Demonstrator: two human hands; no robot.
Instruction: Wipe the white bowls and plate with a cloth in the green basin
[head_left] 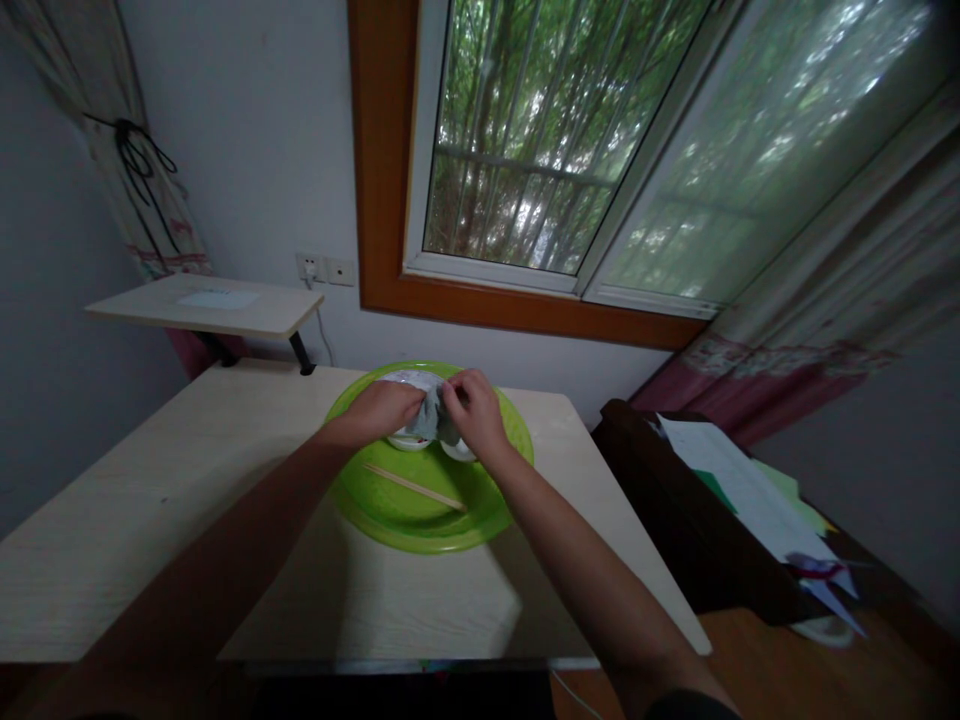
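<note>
A thin grey cloth (429, 412) hangs between my hands over a round green basin (427, 540). My left hand (381, 411), fingers curled, grips its left side. My right hand (475, 408) pinches the right side between thumb and fingers. Just under the cloth, a white bowl (410, 443) sits in the basin, mostly hidden. Another small white dish (457, 452) is partly covered by my right hand. A pair of light wooden chopsticks (415, 487) lies slanted across the front of the basin floor.
The basin stands on a pale wooden table (420, 610). A small raised shelf (262, 312) with a paper sheet is at the back left. Beyond the table's right edge, papers (735, 470) lie on a dark brown piece of furniture (652, 490). A window is behind.
</note>
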